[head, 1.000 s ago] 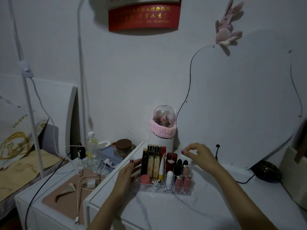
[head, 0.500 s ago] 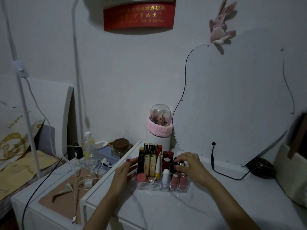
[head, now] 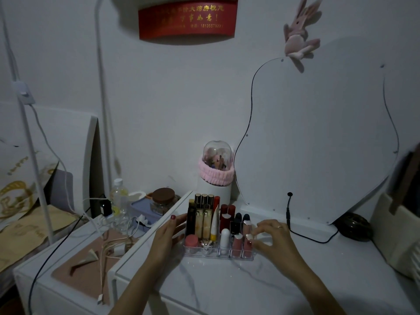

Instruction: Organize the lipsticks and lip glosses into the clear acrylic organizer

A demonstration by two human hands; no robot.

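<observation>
Dim room, white worktop [head: 261, 289] | clear organizer [head: 218, 253] full of lipsticks | left hand [head: 167, 237] flat against its left wall, holding nothing | right hand [head: 272, 237] fingers curled at right edge, empty.

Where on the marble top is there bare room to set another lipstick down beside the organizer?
The marble top is bare in front of the organizer, between the two forearms, and to the right between the right hand and the black cable. It is crowded left of the left hand, on the side cabinet with chargers and cords.
</observation>
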